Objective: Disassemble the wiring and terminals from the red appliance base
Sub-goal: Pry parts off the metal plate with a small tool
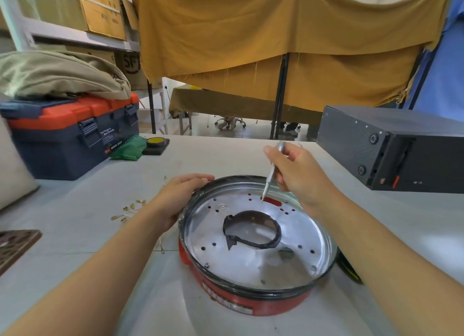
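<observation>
On the counter (75, 235) we brace the red appliance base (256, 303) with flat left hand (175, 200), right hand (296, 175) gripping the screwdriver (272, 172), loose terminals (128, 210) out, fasteners seemingly left.

Your bench: toolbox (72, 134) far left with a khaki bag (60, 75) on top. Green cloth (129, 147) just beside it, then a yellow-topped black pad (157, 144). Black box (391, 147) on your right. Mustard curtain (276, 34) behind, cartons (100, 9) on the shelf upper left.
</observation>
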`<action>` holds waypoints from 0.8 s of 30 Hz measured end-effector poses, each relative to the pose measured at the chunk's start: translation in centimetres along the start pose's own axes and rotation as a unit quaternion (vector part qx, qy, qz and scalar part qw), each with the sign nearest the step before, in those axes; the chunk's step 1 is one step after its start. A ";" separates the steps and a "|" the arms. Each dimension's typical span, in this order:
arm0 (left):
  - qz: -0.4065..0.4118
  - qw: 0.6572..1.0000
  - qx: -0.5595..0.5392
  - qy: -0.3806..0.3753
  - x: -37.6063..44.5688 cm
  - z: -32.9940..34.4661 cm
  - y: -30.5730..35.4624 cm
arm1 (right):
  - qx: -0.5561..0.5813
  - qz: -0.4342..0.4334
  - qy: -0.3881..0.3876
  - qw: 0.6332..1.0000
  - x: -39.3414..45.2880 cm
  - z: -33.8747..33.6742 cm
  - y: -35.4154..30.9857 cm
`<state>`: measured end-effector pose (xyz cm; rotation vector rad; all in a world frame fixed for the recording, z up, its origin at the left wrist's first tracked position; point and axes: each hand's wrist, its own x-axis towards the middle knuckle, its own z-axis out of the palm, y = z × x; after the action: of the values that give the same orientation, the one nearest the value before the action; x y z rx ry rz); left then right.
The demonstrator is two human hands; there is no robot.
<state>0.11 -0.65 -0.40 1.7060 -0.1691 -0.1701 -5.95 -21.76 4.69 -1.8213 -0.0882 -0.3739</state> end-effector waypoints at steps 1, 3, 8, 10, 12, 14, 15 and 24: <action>0.000 1.000 -0.007 0.000 0.1 0.0 -0.2 | -0.023 0.007 -0.008 1.000 0.3 0.5 -0.1; 0.000 0.999 -0.032 -0.001 0.3 -0.1 -0.6 | -0.044 0.019 -0.032 0.998 1.0 1.2 -0.1; 0.007 0.998 -0.053 -0.032 0.7 -0.8 -1.6 | -0.013 0.046 -0.140 0.989 2.1 2.3 -0.3; 0.008 0.998 -0.050 -0.041 0.9 -1.0 -1.8 | -0.001 0.056 -0.183 0.982 2.5 3.0 -0.3; 0.011 0.998 -0.052 -0.044 0.9 -0.9 -1.9 | 0.003 0.066 -0.207 0.976 2.9 3.6 0.0; 0.018 0.998 -0.043 -0.038 0.9 -0.7 -2.1 | 0.002 0.074 -0.214 0.974 3.1 4.2 0.2; 0.022 0.999 -0.034 -0.036 0.9 -0.7 -2.1 | 0.001 0.077 -0.214 0.974 3.2 4.5 0.3; 0.031 0.997 0.043 -0.051 1.1 -0.6 -2.6 | 0.013 0.096 -0.166 0.981 3.8 6.1 2.1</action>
<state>1.31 0.10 -2.89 1.7771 -0.3083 -0.2062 -0.53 -17.09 2.42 -1.8343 -0.1467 0.0700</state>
